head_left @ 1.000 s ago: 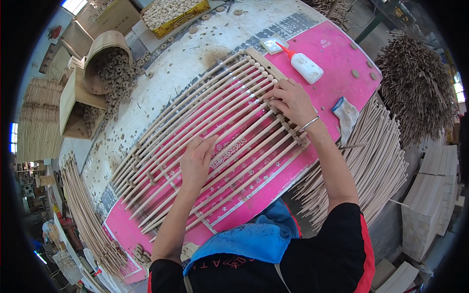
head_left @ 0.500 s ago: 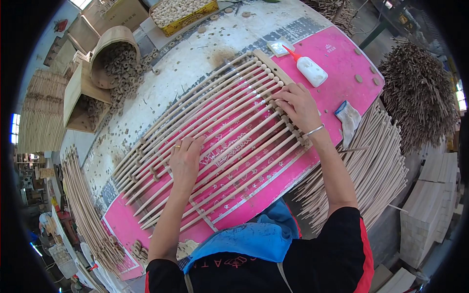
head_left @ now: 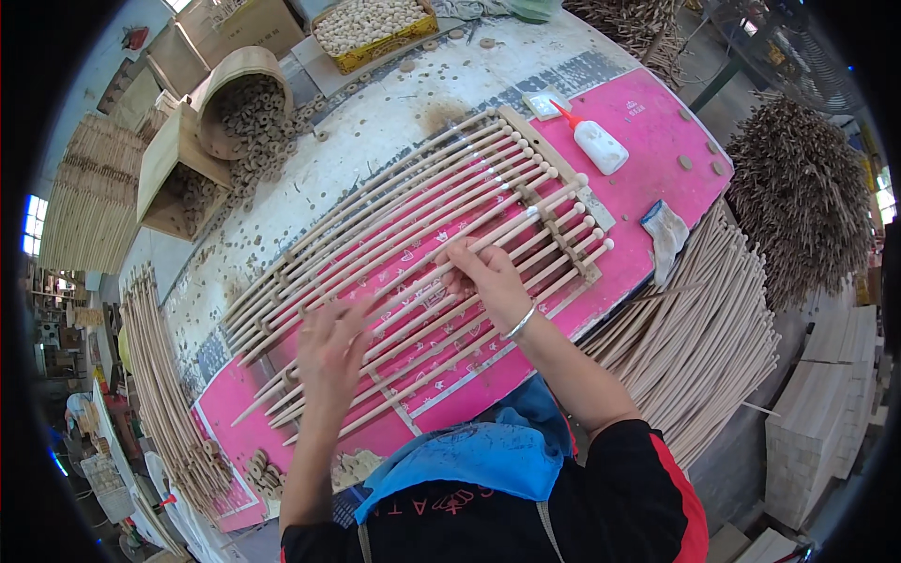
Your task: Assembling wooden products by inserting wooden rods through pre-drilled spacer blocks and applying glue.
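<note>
A row of thin wooden sticks (head_left: 413,246) lies side by side across the pink mat. Several have a round wooden ball (head_left: 551,173) on the right-hand end. Near those ends runs a drilled wooden bar (head_left: 542,143), with small wooden rings around some sticks. My right hand (head_left: 483,280) is closed round a ball-tipped stick over the middle of the row, thumb and fingers pinching it. My left hand (head_left: 328,349), blurred by motion, hovers over the left part of the row with its fingers apart and nothing visible in them.
A white glue bottle (head_left: 600,146) with a red nozzle lies beyond the row, near a cloth glove (head_left: 664,239). Stick bundles (head_left: 699,328) stand at right and left (head_left: 169,385). Wooden rings spill from a tub (head_left: 246,64); a yellow crate (head_left: 387,47) holds balls.
My right hand has moved left and nearer from the ball ends to the middle of the sticks. My left hand has lifted off the sticks. More balls now show on the near sticks.
</note>
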{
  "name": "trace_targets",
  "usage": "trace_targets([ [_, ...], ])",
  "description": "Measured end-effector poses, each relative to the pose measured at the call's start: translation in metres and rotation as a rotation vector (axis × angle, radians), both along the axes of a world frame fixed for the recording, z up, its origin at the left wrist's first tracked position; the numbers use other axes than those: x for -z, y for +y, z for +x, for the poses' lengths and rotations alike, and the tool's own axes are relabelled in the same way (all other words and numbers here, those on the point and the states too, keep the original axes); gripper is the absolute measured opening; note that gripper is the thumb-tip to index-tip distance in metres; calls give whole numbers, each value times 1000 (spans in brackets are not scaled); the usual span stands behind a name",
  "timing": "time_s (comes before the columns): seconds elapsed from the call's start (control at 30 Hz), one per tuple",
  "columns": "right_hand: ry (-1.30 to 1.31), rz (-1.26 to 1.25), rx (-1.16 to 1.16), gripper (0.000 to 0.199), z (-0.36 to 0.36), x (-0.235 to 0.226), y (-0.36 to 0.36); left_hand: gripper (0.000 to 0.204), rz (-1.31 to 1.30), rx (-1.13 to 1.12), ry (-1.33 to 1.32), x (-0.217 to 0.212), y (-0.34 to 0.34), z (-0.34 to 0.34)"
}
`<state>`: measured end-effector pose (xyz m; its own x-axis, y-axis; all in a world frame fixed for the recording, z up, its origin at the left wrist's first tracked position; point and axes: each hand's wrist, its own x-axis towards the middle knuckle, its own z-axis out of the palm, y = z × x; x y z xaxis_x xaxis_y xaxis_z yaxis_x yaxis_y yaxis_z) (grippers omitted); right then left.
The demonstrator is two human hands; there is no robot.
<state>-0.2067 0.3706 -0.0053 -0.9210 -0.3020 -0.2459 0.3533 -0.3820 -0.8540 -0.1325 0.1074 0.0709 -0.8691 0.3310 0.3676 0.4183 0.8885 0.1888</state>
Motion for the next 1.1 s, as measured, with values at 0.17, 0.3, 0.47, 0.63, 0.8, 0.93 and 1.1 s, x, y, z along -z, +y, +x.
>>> trace_targets([
  [0.17,67,-23,98,34,3,-7,23,45,79,-240,-248,-20,-69,51],
  [0.3,55,-11,108,33,13,-3,33,52,293,-221,-516,-10,-93,76],
  [0.47,-4,-1,36,29,38,0,18,56,450,-187,-496,-5,-70,78],
  [0.63,-17,-92,-134,27,70,-1,-43,70,380,-134,-509,2,10,51],
  [0.8,75,-39,-147,30,67,-5,-31,75,590,-73,-480,-1,31,44],
  [0.93,113,-82,-183,39,71,-10,-26,69,617,-123,-590,-1,21,53],
  [1.1,62,-63,-127,33,76,-5,-25,64,649,-144,-607,4,18,64],
])
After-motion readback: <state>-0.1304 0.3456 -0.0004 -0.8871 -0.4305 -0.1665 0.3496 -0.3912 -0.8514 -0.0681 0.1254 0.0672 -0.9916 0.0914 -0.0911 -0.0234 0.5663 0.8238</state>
